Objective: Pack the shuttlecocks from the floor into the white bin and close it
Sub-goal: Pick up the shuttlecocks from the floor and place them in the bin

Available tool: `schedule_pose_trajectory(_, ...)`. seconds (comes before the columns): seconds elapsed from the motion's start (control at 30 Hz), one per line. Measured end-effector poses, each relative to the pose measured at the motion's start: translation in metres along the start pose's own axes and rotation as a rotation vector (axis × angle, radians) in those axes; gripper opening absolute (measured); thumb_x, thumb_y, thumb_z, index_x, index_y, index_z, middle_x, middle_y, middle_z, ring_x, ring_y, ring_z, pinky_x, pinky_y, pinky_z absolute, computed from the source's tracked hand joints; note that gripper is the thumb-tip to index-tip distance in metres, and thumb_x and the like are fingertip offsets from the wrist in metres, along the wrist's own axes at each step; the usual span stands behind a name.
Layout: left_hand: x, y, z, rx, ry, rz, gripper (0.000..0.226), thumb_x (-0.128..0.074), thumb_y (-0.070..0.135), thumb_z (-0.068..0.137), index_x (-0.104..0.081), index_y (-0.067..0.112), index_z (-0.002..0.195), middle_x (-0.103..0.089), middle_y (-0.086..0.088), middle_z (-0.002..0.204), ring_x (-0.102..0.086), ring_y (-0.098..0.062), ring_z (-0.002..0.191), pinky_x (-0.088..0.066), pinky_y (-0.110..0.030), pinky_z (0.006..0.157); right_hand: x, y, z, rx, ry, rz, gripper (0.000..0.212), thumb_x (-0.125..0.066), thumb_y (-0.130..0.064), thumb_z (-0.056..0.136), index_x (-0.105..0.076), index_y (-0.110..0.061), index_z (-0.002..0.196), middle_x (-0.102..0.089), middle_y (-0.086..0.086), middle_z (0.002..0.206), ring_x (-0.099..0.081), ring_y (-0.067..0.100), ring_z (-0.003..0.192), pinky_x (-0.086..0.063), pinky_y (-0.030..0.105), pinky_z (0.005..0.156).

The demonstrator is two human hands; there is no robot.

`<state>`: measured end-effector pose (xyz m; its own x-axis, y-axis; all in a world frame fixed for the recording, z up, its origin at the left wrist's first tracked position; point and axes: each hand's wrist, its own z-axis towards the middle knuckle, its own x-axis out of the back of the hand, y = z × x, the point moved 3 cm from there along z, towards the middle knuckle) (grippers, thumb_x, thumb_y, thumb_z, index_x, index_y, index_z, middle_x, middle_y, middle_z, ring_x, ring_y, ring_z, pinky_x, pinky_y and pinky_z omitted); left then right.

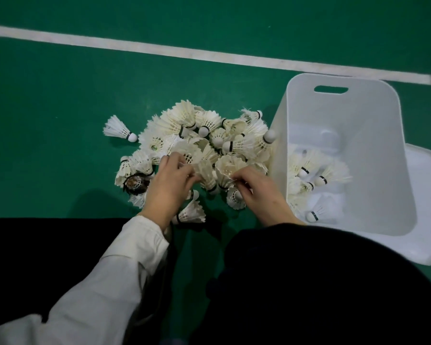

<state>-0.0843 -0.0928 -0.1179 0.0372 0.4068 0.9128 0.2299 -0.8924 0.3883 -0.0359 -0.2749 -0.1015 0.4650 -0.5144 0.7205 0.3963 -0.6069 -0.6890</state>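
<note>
A heap of white feather shuttlecocks [197,135] lies on the green floor, left of the white bin [373,150]. The bin stands open and holds several shuttlecocks [316,175] at its bottom. My left hand [168,185] is at the near edge of the heap, fingers closed around a shuttlecock [207,174]. My right hand [256,188] pinches the feathers of another shuttlecock [228,168] beside it. One shuttlecock [118,129] lies apart at the far left, and a dark one [135,183] sits at the heap's left edge.
The bin's white lid [423,207] lies flat on the floor under and behind the bin on the right. A white court line [159,49] crosses the floor beyond the heap. My dark clothing fills the bottom of the view.
</note>
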Motion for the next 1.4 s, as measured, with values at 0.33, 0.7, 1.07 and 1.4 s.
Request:
schedule_pose_trajectory(0.33,0.054,0.05,0.016,-0.173,0.267,-0.009,0.023,-0.057,0.03,0.088,-0.062,0.007,0.09,-0.051,-0.009,0.103,-0.041,-0.024,0.096,-0.039,-0.028,0.068,0.096,-0.013,-0.001,-0.099,0.435,0.152,0.016,-0.056,-0.004,0.088,-0.064,-0.013,0.098,-0.059,-0.009,0.09,-0.055,-0.002,0.075,-0.043,0.005,0.072)
schedule_pose_trajectory(0.7,0.035,0.12,0.039,-0.327,0.205,-0.02,0.021,-0.061,0.032,0.085,-0.062,0.011,0.087,-0.053,-0.005,0.098,-0.044,-0.019,0.09,-0.044,-0.027,0.066,0.122,0.11,0.001,-0.578,0.501,0.314,0.013,-0.051,-0.005,0.09,-0.058,-0.016,0.092,-0.066,0.013,0.087,-0.064,0.025,0.073,-0.054,0.041,0.08)
schedule_pose_trajectory(1.07,0.033,0.114,0.036,-0.311,0.213,-0.015,0.024,-0.059,0.032,0.084,-0.064,0.009,0.086,-0.052,-0.006,0.097,-0.041,-0.019,0.088,-0.036,-0.025,0.065,0.088,0.164,0.027,-0.79,0.259,0.172,0.03,-0.043,-0.005,0.091,-0.057,-0.005,0.117,-0.059,0.011,0.114,-0.057,0.025,0.1,-0.046,0.032,0.085)
schedule_pose_trajectory(1.4,0.042,0.159,0.042,-0.495,0.248,-0.03,0.018,-0.065,0.027,0.082,-0.066,0.009,0.08,-0.057,-0.004,0.092,-0.044,-0.019,0.084,-0.036,-0.024,0.065,0.116,0.021,-0.03,-0.091,0.312,0.21,0.031,-0.058,-0.018,0.089,-0.05,-0.025,0.119,-0.047,-0.013,0.121,-0.057,0.006,0.076,-0.047,0.019,0.069)
